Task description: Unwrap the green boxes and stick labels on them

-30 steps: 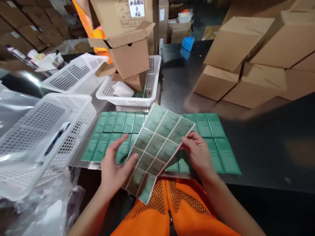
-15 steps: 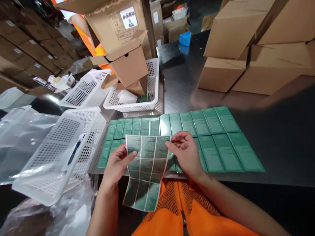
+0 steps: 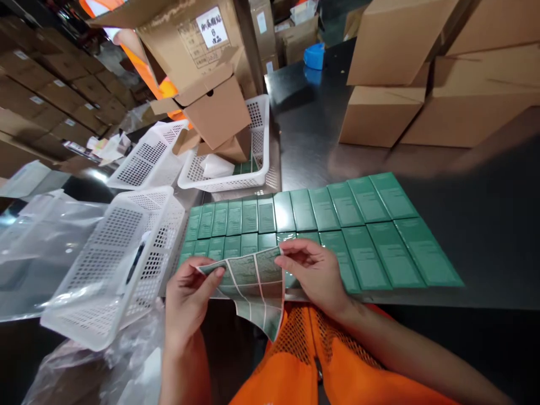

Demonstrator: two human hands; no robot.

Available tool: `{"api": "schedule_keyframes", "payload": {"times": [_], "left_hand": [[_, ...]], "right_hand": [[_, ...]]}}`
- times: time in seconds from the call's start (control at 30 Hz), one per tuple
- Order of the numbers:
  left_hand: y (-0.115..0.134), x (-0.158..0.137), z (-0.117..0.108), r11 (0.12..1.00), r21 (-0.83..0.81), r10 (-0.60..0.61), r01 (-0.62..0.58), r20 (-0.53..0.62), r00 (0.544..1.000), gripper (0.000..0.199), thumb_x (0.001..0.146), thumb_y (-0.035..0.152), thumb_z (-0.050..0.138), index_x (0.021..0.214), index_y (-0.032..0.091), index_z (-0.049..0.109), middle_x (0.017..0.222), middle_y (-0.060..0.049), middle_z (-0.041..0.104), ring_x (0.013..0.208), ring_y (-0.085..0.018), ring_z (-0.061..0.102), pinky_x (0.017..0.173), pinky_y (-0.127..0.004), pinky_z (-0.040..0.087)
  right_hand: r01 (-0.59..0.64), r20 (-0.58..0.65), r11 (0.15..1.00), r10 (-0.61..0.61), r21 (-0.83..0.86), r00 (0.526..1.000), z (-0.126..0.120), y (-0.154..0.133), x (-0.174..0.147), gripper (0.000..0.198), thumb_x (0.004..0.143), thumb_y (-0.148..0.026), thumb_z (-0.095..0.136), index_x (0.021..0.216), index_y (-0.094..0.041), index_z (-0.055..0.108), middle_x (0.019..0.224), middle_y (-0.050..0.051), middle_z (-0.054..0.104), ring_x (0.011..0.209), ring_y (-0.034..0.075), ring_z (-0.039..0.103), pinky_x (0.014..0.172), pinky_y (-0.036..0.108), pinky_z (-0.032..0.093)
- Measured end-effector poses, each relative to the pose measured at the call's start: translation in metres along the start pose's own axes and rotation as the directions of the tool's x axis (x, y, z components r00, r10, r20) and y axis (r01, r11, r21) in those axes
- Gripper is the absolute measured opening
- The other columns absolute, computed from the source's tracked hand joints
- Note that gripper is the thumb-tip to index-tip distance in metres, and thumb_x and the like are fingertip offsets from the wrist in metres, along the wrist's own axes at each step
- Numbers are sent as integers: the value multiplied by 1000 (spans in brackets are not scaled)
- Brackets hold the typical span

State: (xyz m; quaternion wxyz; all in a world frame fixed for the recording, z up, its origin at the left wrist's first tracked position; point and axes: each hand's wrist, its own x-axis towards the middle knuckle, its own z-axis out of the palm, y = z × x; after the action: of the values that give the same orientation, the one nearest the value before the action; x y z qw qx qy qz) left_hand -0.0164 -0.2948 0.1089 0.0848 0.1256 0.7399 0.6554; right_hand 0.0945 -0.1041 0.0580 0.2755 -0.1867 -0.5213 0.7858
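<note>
A sheet of green stickers [image 3: 248,278], divided by white lines, hangs between my hands over the front edge of the table. My left hand [image 3: 189,289] pinches its upper left corner between thumb and fingers. At the upper right corner, my right hand [image 3: 314,273] is closed on the sheet as well. The sheet sags and its lower part curls. Behind and beneath it, two rows of flat green boxes [image 3: 367,247] lie side by side on the table; my hands and the sheet cover part of the front row.
To the left, a white plastic basket [image 3: 95,318] holds a black pen [image 3: 135,261]. Another white basket [image 3: 269,140] contains an opened carton [image 3: 221,115]. Cardboard boxes [image 3: 388,107] are stacked at the right rear. A blue tape dispenser-like object [image 3: 314,56] sits farther back on the dark table [image 3: 312,140].
The sheet's left side has swung down and outward with my left hand, and its lower part has curled. My right hand keeps its hold. The view has shifted slightly.
</note>
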Motion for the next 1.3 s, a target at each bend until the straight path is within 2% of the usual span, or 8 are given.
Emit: {"api": "schedule_keyframes", "payload": {"times": [0.27, 0.43, 0.57, 0.73, 0.9, 1.07, 1.2, 1.3], "left_hand": [[1, -8, -3, 998, 60, 19, -19, -9, 1000, 23, 65, 22, 89, 79, 22, 71, 68, 4, 72, 59, -8, 64, 55, -12, 52], [1, -11, -4, 997, 74, 34, -33, -14, 999, 18, 67, 20, 86, 77, 21, 72, 67, 4, 72, 57, -8, 63, 54, -13, 52], [1, -12, -5, 994, 91, 70, -68, -21, 997, 16, 68, 18, 85, 77, 22, 72, 70, 4, 73, 62, -8, 66, 58, -12, 53], [-1, -13, -8, 990, 111, 95, -90, -46, 994, 18, 67, 16, 85, 79, 22, 73, 71, 4, 74, 64, -8, 68, 60, -12, 54], [-4, -13, -8, 992, 91, 91, -87, -40, 995, 17, 68, 16, 84, 78, 22, 72, 71, 4, 74, 64, -8, 68, 61, -13, 55], [-5, -13, -6, 993, 100, 61, -56, -46, 997, 18, 67, 19, 86, 78, 22, 71, 70, 4, 74, 63, -8, 67, 60, -11, 54], [-5, -13, -3, 995, 86, 45, -41, -46, 998, 18, 68, 20, 86, 79, 22, 71, 70, 4, 74, 63, -8, 67, 60, -12, 54], [-5, -13, -1, 994, 97, 57, -53, -39, 998, 17, 69, 21, 85, 79, 22, 72, 70, 4, 74, 62, -7, 66, 60, -11, 54]], "right_hand": [[-21, 40, 998, 19, 61, 999, -1, 4, -4, 22, 71, -27, 87, 92, -23, 79, 82, 3, 73, 74, 18, 70, 67, 26, 61], [-98, 122, 991, 87, 89, 989, -1, 5, -7, 22, 70, -26, 86, 91, -25, 79, 82, 2, 73, 75, 17, 69, 70, 27, 60], [-211, 226, 968, 178, 134, 958, -1, 8, -9, 24, 65, -25, 88, 87, -22, 77, 81, 1, 71, 74, 15, 66, 70, 27, 57], [-435, 336, 880, 359, 188, 871, -2, 9, -10, 33, 60, -33, 94, 79, -18, 71, 74, -1, 65, 67, 12, 60, 63, 21, 51], [-461, 327, 863, 383, 207, 864, -2, 6, -10, 38, 60, -40, 95, 78, -18, 69, 72, -2, 63, 66, 11, 58, 64, 21, 49], [-352, 263, 919, 301, 179, 917, -2, 11, -10, 31, 66, -41, 90, 78, -20, 70, 74, 0, 64, 68, 14, 59, 65, 26, 50], [-1, 128, 999, 7, -51, 992, -5, 18, -11, 21, 81, -38, 80, 75, -21, 70, 75, 1, 64, 70, 16, 57, 65, 27, 46], [281, 145, 931, -253, -231, 957, -8, 16, -10, 28, 93, -38, 71, 74, -20, 63, 75, 1, 61, 71, 16, 56, 65, 27, 44]]}}
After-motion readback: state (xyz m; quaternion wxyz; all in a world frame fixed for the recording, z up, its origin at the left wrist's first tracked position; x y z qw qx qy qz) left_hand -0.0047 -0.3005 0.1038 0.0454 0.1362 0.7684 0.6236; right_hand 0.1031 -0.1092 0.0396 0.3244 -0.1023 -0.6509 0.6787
